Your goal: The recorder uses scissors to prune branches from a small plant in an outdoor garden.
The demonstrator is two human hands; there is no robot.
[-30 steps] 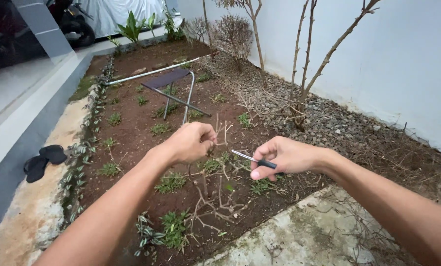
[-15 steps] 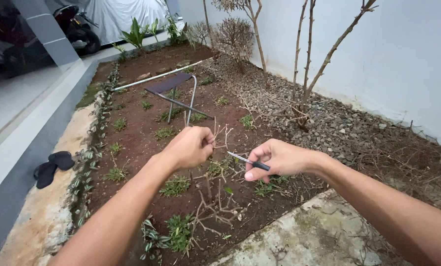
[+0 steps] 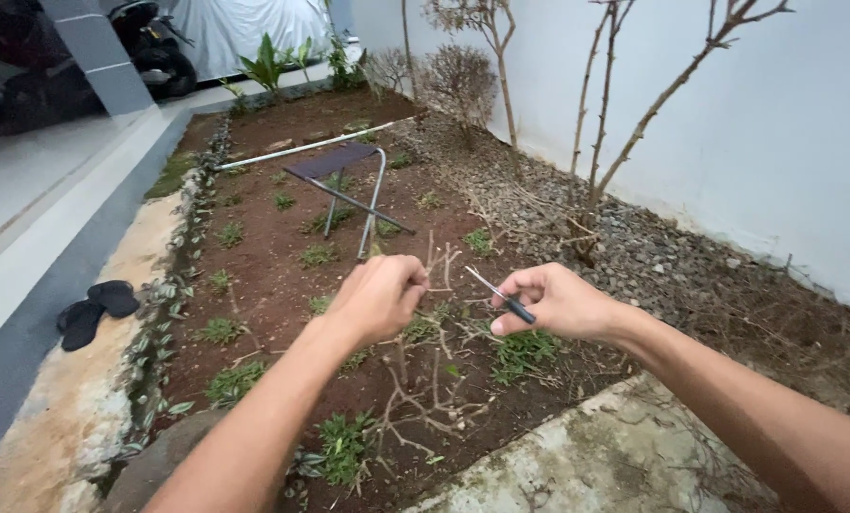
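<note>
Left hand: the left hand [image 3: 379, 296] is curled shut, fingers and thumb pinched on a twig [image 3: 433, 264] of the bare shrub [image 3: 423, 380] — the twig tips poke out just to the right of the knuckles.

Right hand: the right hand [image 3: 553, 299] is closed around a small tool [image 3: 501, 295] with a dark handle and a thin metal blade (whether knife or small shears I cannot tell); no finger is spread.

Tool axis: the blade runs up and to the left from the right fist, its tip aimed at the twig and at the left hand.

Gap: blade tip and twig are near but apart — bare soil shows between them.

Which hand is nearer: the left is already on the twig; the right sits just beside it, level with it.

Shrub: its leafless stems rise from the soil below and between both hands, forking upward toward the left fist.

Beyond the hands: a folding stool [image 3: 345, 180] stands farther out in the bed, with a pale pole [image 3: 302, 147] lying past it.

Left of the left arm: a pair of dark sandals [image 3: 95, 308] on the grey edging.

Right of the right arm: gravel and a white wall [image 3: 786, 123].
</note>
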